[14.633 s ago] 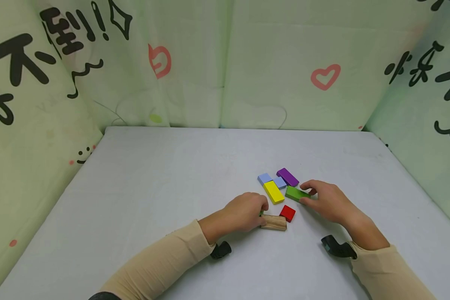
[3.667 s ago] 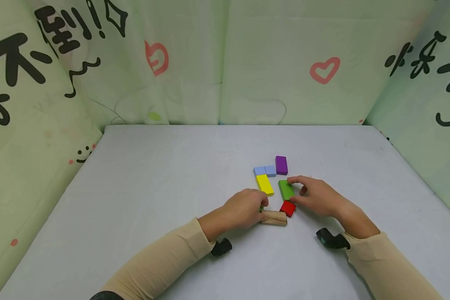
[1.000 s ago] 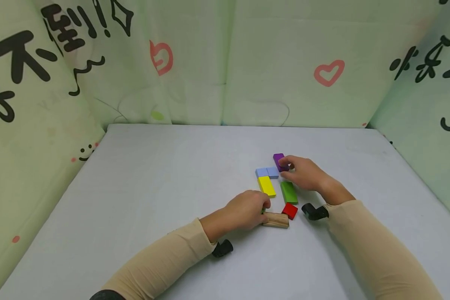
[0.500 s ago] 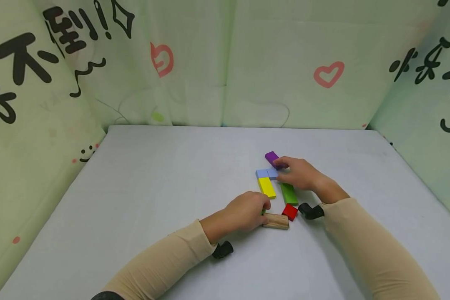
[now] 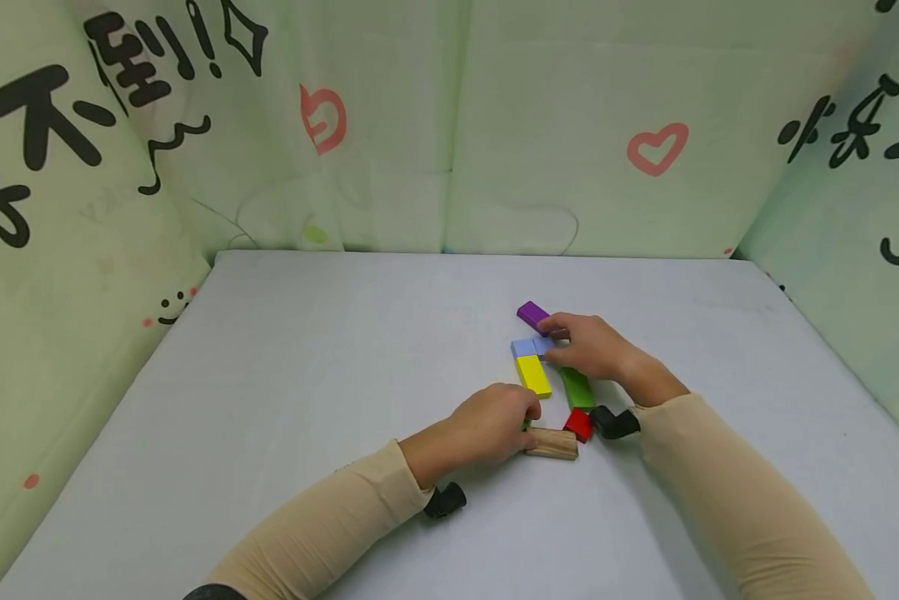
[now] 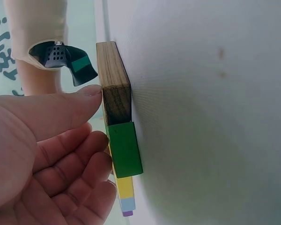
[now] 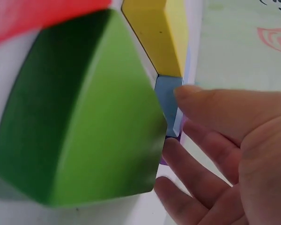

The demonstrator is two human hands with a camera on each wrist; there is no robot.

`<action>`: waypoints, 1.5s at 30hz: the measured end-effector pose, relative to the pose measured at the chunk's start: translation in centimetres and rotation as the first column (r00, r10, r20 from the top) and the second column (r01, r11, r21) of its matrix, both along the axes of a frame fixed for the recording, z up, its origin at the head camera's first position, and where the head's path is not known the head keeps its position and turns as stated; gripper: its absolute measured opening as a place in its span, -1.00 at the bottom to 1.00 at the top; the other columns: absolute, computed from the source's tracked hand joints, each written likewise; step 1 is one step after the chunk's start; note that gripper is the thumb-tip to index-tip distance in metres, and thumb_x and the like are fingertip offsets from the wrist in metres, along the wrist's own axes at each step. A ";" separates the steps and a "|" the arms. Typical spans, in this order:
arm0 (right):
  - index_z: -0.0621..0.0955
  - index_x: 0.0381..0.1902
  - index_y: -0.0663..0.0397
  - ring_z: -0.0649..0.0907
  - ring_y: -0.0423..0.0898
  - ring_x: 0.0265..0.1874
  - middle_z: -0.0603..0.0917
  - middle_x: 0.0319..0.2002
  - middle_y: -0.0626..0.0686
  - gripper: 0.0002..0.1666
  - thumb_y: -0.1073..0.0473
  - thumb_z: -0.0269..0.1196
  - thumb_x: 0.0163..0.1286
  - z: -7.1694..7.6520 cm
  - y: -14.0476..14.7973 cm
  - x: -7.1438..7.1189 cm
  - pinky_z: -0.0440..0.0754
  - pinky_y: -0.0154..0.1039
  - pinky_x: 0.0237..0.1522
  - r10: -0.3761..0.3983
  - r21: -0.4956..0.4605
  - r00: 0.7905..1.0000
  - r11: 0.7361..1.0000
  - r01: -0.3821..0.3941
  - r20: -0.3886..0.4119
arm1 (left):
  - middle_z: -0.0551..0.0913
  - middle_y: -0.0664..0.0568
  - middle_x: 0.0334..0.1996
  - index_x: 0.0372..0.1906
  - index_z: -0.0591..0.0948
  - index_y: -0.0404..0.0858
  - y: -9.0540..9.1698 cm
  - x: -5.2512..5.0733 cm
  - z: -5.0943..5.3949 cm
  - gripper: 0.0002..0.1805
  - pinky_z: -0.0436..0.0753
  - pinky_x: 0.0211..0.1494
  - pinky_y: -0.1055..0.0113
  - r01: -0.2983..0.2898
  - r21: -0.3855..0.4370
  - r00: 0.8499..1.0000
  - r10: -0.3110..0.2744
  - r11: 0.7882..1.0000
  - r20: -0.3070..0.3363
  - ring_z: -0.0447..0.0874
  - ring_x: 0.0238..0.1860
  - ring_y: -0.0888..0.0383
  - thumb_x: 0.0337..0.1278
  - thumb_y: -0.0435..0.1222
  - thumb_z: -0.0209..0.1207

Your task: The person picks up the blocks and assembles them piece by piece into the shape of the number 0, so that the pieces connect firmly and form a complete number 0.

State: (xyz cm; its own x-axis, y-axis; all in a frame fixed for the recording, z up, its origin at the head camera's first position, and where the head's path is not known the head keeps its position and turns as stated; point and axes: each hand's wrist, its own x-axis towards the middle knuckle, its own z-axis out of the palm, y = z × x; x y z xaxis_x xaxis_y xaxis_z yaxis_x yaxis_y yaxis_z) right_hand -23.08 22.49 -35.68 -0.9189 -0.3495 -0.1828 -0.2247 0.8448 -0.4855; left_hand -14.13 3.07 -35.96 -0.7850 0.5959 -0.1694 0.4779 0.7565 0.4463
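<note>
My left hand (image 5: 496,423) rests at the near end of the group, its thumb on a wooden block (image 5: 551,443) and loosely curled fingers against a small green block (image 6: 125,150), mostly hidden in the head view. With its right hand (image 5: 595,346), the person has a finger on the purple block (image 5: 532,314) and the thumb by a light blue block (image 7: 167,96). The purple block lies slanted behind two light blue blocks (image 5: 523,347). A yellow block (image 5: 533,376) touches these in front. To the right lie a longer green block (image 5: 577,390) and a red block (image 5: 577,423) touching the wooden one.
The white table (image 5: 307,358) extends around the blocks, with pale green printed cloth (image 5: 524,125) behind and at both sides. Dark wrist devices sit below the left hand (image 5: 445,500) and the right hand (image 5: 614,422), the latter close to the red block.
The right hand has moved from the long green block to the purple one, which has shifted left and turned. The green block was earlier turned upright beside the red one. My left hand has stayed.
</note>
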 end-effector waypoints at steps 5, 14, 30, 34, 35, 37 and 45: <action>0.52 0.25 0.23 0.54 0.23 0.18 0.58 0.17 0.28 -0.51 0.20 0.28 0.41 0.1 0.0 0.1 0.50 0.13 0.20 -0.011 0.022 1.000 1.000 0.011 -0.013 | 0.62 0.16 -0.26 -0.05 0.67 -0.16 0.0 0.1 0.1 -0.72 0.54 -0.12 0.48 0.003 0.000 1.000 -0.003 1.000 -0.003 0.49 -0.26 0.23 0.18 -0.18 0.41; 0.55 0.21 0.25 0.56 0.22 0.13 0.60 0.14 0.28 -0.56 0.25 0.27 0.41 0.1 0.8 0.2 0.54 0.11 0.15 -0.008 0.052 1.000 0.999 0.009 -0.020 | 0.64 0.13 -0.25 -0.06 0.67 -0.19 -0.1 0.0 -0.1 -0.72 0.55 -0.09 0.46 0.023 0.022 0.999 -0.023 0.999 -0.022 0.50 -0.26 0.23 0.19 -0.19 0.40; 0.52 0.21 0.30 0.59 0.20 0.05 0.60 0.12 0.31 -0.52 0.14 0.27 0.44 0.3 0.1 0.3 0.60 0.04 0.09 -0.011 0.090 0.999 0.996 0.014 -0.033 | 0.64 0.14 -0.23 -0.04 0.67 -0.18 -0.1 0.0 -0.1 -0.72 0.54 -0.08 0.46 0.017 0.015 1.000 -0.017 1.000 -0.019 0.50 -0.25 0.24 0.19 -0.18 0.40; 0.51 0.23 0.29 0.58 0.23 0.09 0.59 0.14 0.32 -0.51 0.16 0.26 0.44 0.3 0.4 0.3 0.60 0.06 0.09 -0.026 0.079 0.999 0.996 0.028 -0.024 | 0.65 0.13 -0.23 -0.04 0.67 -0.19 -0.1 0.0 -0.1 -0.72 0.55 -0.09 0.46 0.019 0.016 1.000 -0.019 1.000 -0.023 0.51 -0.25 0.23 0.20 -0.18 0.39; 0.51 0.24 0.29 0.58 0.24 0.10 0.58 0.14 0.31 -0.51 0.17 0.26 0.44 0.3 0.5 0.3 0.60 0.06 0.09 -0.031 0.077 0.999 0.996 0.033 -0.020 | 0.65 0.13 -0.23 -0.04 0.67 -0.18 -0.1 0.0 -0.1 -0.72 0.55 -0.10 0.46 0.019 0.016 1.000 -0.018 1.000 -0.024 0.51 -0.25 0.23 0.20 -0.18 0.39; 0.50 0.25 0.29 0.57 0.24 0.12 0.57 0.16 0.31 -0.50 0.18 0.26 0.43 0.3 0.6 0.3 0.59 0.06 0.10 -0.040 0.073 0.999 0.997 0.041 -0.009 | 0.65 0.13 -0.24 -0.05 0.68 -0.18 -0.1 0.0 -0.1 -0.73 0.54 -0.11 0.47 0.016 0.015 1.000 -0.016 1.000 -0.025 0.51 -0.26 0.23 0.20 -0.18 0.39; 0.49 0.25 0.29 0.57 0.25 0.12 0.57 0.16 0.32 -0.50 0.20 0.27 0.42 0.7 0.5 0.6 0.59 0.07 0.10 -0.054 0.075 0.998 0.996 0.053 0.008 | 0.64 0.14 -0.25 -0.05 0.68 -0.17 0.0 0.1 0.0 -0.72 0.54 -0.10 0.47 0.007 0.002 1.000 -0.007 1.000 -0.022 0.50 -0.26 0.24 0.19 -0.17 0.40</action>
State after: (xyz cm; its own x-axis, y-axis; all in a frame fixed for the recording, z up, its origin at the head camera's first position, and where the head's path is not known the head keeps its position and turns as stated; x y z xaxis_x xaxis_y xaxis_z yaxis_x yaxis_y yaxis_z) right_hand -22.51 23.01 -35.00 -0.9340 -0.2845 -0.2160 -0.1734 0.8897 -0.4223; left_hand -14.05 3.07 -35.97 -0.7847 0.6013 -0.1507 0.4928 0.7525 0.4369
